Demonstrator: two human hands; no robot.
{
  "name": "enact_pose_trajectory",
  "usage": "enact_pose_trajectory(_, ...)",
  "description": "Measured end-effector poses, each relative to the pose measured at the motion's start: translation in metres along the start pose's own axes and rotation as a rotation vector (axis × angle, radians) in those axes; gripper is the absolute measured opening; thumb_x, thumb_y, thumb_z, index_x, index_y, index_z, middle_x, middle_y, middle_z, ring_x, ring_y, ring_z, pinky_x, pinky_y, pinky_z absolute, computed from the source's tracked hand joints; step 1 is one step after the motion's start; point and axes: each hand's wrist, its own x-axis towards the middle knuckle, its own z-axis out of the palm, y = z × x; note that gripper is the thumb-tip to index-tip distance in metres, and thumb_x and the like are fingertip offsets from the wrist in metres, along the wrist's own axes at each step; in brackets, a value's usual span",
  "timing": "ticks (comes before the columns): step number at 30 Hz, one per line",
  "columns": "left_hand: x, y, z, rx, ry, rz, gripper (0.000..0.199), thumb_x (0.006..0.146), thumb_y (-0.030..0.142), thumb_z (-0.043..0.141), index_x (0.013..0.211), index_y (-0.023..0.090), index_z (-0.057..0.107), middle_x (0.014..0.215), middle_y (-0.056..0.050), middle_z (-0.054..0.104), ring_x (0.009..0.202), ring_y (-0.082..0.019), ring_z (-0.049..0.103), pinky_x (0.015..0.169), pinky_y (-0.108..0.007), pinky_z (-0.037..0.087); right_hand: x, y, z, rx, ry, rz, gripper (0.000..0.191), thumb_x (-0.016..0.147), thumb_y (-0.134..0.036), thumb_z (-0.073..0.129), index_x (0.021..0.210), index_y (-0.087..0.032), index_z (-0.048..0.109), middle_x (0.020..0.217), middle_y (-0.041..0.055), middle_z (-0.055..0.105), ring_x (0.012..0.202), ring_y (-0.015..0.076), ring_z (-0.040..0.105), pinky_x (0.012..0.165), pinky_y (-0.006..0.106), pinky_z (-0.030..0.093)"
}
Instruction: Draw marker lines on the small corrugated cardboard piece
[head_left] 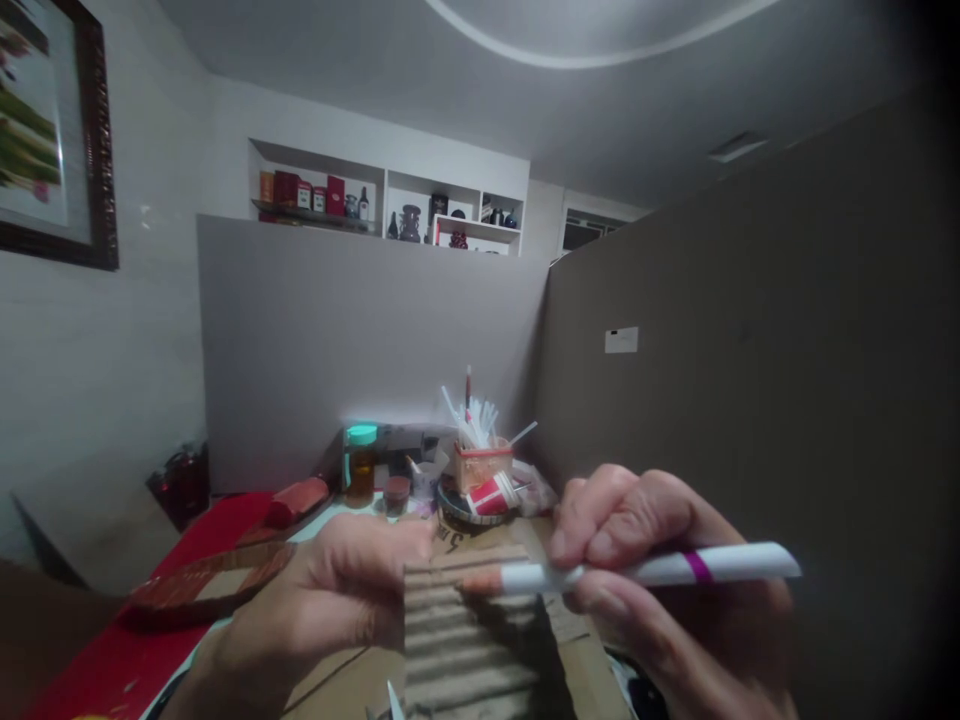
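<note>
My left hand (319,600) grips a piece of corrugated cardboard (465,665) by its upper left side, the ridges facing me. My right hand (660,570) pinches a white pencil (637,573) between thumb and fingers. A purple band circles its barrel, and its far right end looks cut at a slant. The pencil's wood-coloured tip lies over the upper part of the cardboard; whether it touches the ridges I cannot tell. Below the cardboard's left edge, a pointed metal blade (394,700) shows in part.
Behind my hands stand a box of white straws (484,465), a tipped red-and-white cup (491,495) on a dark round tray, and a jar with a turquoise lid (361,470). A red cloth (90,650) covers the left side. Grey partitions (360,340) enclose the back and right.
</note>
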Motion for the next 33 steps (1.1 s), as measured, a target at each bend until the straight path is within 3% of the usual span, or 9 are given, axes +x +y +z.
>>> enact_pose_trajectory(6,0.003,-0.003,-0.005,0.086,-0.033,-0.001,0.018,0.093,0.038,0.077,0.097,0.026,0.091,0.093,-0.01,0.077,0.098,-0.028,0.068,0.108,-0.046,0.048,-0.009,0.003,-0.011,0.067,-0.081,0.012,0.013,0.091,-0.021,0.08,0.089,-0.024,0.068,0.082,0.0018,0.073,0.074,0.0154,0.068,0.065,0.026,0.059)
enact_pose_trajectory(10,0.006,-0.01,-0.004,0.079,-0.054,0.137,0.022,0.096,0.04,0.073,0.106,0.03,0.09,0.089,-0.009,0.079,0.099,-0.029,0.072,0.105,-0.047,0.052,-0.009,0.005,-0.017,0.132,-0.094,0.023,0.011,0.095,-0.017,0.074,0.09,-0.024,0.068,0.086,-0.0003,0.071,0.077,0.0119,0.067,0.069,0.022,0.058)
enact_pose_trajectory(14,0.008,-0.016,-0.002,0.075,-0.019,0.147,0.022,0.093,0.041,0.075,0.101,0.028,0.091,0.099,-0.013,0.082,0.108,-0.035,0.073,0.107,-0.051,0.051,-0.007,0.006,-0.015,0.164,-0.177,-0.006,0.014,0.094,-0.012,0.073,0.092,-0.024,0.068,0.088,-0.001,0.073,0.08,0.0108,0.069,0.075,0.021,0.059)
enact_pose_trajectory(18,0.008,-0.012,0.0,0.088,-0.032,0.157,0.021,0.095,0.042,0.075,0.101,0.029,0.091,0.093,-0.01,0.082,0.101,-0.03,0.073,0.108,-0.049,0.05,-0.006,0.008,-0.02,0.208,-0.154,0.037,0.01,0.094,-0.016,0.074,0.091,-0.025,0.069,0.086,0.0001,0.072,0.08,0.0119,0.067,0.074,0.02,0.059)
enact_pose_trajectory(24,0.003,-0.001,0.0,0.118,0.002,0.127,0.017,0.096,0.037,0.076,0.101,0.029,0.091,0.087,-0.006,0.08,0.093,-0.025,0.071,0.097,-0.038,0.054,-0.004,0.007,-0.015,0.345,-0.207,0.117,0.004,0.094,-0.023,0.075,0.092,-0.025,0.073,0.086,0.0022,0.072,0.078,0.013,0.064,0.071,0.02,0.059)
enact_pose_trajectory(29,0.002,-0.002,0.002,0.11,-0.045,0.085,0.02,0.096,0.039,0.072,0.099,0.031,0.091,0.083,-0.008,0.075,0.089,-0.026,0.067,0.091,-0.041,0.055,-0.005,0.013,-0.02,0.316,-0.169,0.1,0.007,0.092,-0.023,0.079,0.09,-0.025,0.072,0.086,0.0008,0.075,0.075,0.0123,0.063,0.069,0.022,0.055)
enact_pose_trajectory(33,0.005,-0.002,0.008,0.073,0.029,0.094,0.02,0.095,0.034,0.072,0.091,0.029,0.091,0.086,-0.009,0.076,0.092,-0.029,0.069,0.095,-0.047,0.056,-0.008,0.019,-0.025,0.344,-0.115,0.145,0.011,0.092,-0.026,0.081,0.09,-0.024,0.07,0.087,0.0008,0.074,0.068,0.0099,0.058,0.06,0.021,0.047)
